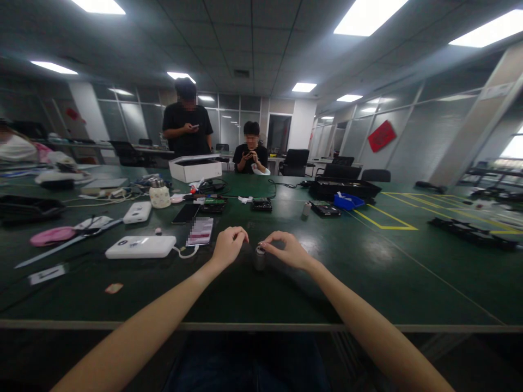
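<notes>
A small grey metal cylinder (260, 260) stands upright on the green table in front of me. My right hand (288, 250) reaches it from the right, thumb and fingertips closed together at its top rim. Just left of the cylinder, apart from it, my left hand (229, 245) hovers with its fingers curled and pressed together. Anything between those fingers is too small or hidden to make out. A similar small cylinder (306, 209) stands farther back, beside a black drive-like unit with a circuit board (326, 209).
To the left lie a white power bank (141, 247), a phone with a lit screen (200, 231) and a dark phone (186, 213). Farther back are a white box (195, 170), a blue bin (348, 201) and a black tray (345, 188). Two people are across the table (408, 283).
</notes>
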Demonstrator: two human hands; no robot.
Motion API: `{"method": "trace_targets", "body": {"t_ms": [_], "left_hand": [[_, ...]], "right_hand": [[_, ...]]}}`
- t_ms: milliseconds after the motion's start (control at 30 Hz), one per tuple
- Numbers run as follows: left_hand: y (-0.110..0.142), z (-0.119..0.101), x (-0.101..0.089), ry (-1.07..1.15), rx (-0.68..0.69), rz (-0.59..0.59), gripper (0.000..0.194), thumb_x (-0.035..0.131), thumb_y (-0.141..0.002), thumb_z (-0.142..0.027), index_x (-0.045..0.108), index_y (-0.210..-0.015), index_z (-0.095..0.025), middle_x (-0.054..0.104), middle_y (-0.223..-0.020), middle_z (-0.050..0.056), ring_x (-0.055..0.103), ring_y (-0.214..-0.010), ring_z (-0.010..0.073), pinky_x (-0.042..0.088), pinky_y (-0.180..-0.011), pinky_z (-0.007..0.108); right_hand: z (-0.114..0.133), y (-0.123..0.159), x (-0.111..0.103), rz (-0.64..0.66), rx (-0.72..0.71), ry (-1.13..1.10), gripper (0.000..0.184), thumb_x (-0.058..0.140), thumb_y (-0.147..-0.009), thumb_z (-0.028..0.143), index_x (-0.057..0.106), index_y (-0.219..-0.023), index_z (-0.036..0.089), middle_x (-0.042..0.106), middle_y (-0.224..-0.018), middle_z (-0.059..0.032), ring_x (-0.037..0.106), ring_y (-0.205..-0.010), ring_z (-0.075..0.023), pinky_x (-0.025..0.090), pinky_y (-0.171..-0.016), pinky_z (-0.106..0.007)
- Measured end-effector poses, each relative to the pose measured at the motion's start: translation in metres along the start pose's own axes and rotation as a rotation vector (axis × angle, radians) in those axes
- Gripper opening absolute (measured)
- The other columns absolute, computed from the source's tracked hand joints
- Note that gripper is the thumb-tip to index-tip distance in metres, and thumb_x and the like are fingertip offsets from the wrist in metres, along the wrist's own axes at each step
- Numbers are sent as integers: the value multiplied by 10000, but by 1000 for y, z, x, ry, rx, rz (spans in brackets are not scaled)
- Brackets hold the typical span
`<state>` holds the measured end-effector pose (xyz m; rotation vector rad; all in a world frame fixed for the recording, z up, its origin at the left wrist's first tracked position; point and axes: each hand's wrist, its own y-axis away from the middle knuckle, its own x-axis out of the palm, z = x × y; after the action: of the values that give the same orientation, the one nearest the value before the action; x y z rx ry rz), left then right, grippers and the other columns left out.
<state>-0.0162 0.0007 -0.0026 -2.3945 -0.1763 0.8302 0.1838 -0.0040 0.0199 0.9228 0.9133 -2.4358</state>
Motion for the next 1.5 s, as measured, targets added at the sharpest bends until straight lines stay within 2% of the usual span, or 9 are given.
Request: {"method": "trace_targets", "body": {"t_ms": [267, 367, 500, 667, 933, 1033, 1133, 1333, 1500], "left_hand": [[0, 0, 0, 6, -8, 12, 301, 385, -769, -172, 598, -558, -196, 640, -636, -1, 566, -710, 170, 406, -704, 283], [1, -1, -1, 128, 16, 34, 274, 403, -785, -167, 644, -657, -194, 663, -705, -1, 575, -768, 169, 422, -723, 277], [3, -7, -2, 195, 108, 86, 163, 562, -794, -305, 682, -828, -200, 676, -841, 22, 559, -835, 180, 420, -679, 269], [4, -8, 1, 105, 205, 139, 154, 722, -683, -378, 725, -752, -241, 664, -907, 31, 523, -941, 209, 404, -843, 337], [1, -2, 6, 111, 130, 186, 150, 701, -707, -392, 741, -782, -268, 642, -972, 32, 506, -989, 222, 415, -875, 368], [-8, 9, 3, 88, 103, 100, 192, 639, -767, -407, 739, -842, -262, 646, -970, 33, 515, -989, 218, 407, -871, 362], [-18, 31, 1, -69, 25, -3, 228, 594, -802, -414, 736, -904, -267, 641, -933, 41, 520, -959, 222, 392, -860, 366], [-21, 67, 8, -361, -46, 139, 204, 605, -782, -392, 752, -874, -285, 629, -802, 67, 513, -862, 248, 386, -732, 335], [-20, 67, 11, -361, -53, 137, 217, 589, -789, -402, 750, -883, -292, 647, -789, 67, 518, -848, 257, 383, -722, 342]], "right_hand": [[-2, 1, 4, -11, -115, 155, 171, 575, -842, 322, 697, -877, 207, 706, -868, -37, 629, -861, -183, 400, -885, -346], [-2, 2, 5, 28, -52, 69, 217, 574, -839, 355, 687, -940, 200, 694, -899, -40, 625, -839, -169, 441, -828, -313], [-1, 3, 7, 86, 51, -72, 405, 670, -746, 404, 627, -1071, 167, 670, -941, -51, 611, -841, -170, 475, -762, -286], [-6, 4, 11, 143, 85, -100, 345, 688, -719, 413, 641, -929, 144, 660, -860, -41, 601, -797, -166, 474, -727, -280], [-4, 4, 10, 158, 118, -143, 318, 690, -718, 408, 626, -887, 146, 649, -842, -35, 598, -784, -161, 480, -721, -285], [-2, 4, 10, 151, 133, -154, 323, 701, -710, 392, 626, -902, 143, 654, -853, -36, 603, -799, -165, 481, -750, -301], [-3, 3, 10, 157, 142, -169, 340, 699, -712, 392, 631, -933, 144, 660, -887, -45, 607, -816, -167, 482, -767, -310], [-7, 3, 11, 161, 135, -189, 365, 707, -698, 404, 630, -942, 143, 661, -887, -41, 610, -821, -166, 484, -771, -304], [-3, 4, 9, 166, 152, -184, 369, 709, -700, 395, 629, -954, 140, 660, -905, -49, 613, -830, -171, 486, -774, -310]]}}
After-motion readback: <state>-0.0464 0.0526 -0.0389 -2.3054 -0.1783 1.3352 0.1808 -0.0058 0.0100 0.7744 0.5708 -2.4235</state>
